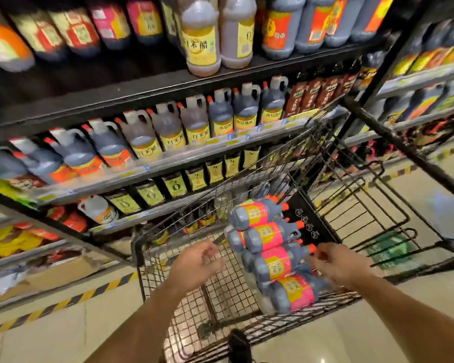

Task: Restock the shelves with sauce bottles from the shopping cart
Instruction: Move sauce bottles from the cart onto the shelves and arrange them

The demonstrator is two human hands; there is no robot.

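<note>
Several dark sauce bottles (271, 254) with pink-and-yellow labels and orange caps lie on their sides in the black wire shopping cart (184, 260). My left hand (195, 265) hovers over the cart's bare mesh left of the bottles, fingers loosely curled, holding nothing. My right hand (334, 263) reaches in from the right. Its fingertips are at the orange-capped neck of a bottle; whether they grip it is blurred. The shelves (152, 166) beside the cart carry rows of jugs and bottles.
A black shelf upright (404, 142) crosses the upper right. Yellow-and-black hazard tape (63, 302) runs along the glossy floor at the shelf base. A green basket (388, 250) sits beyond the cart. Cardboard boxes lie on the lowest shelf at left.
</note>
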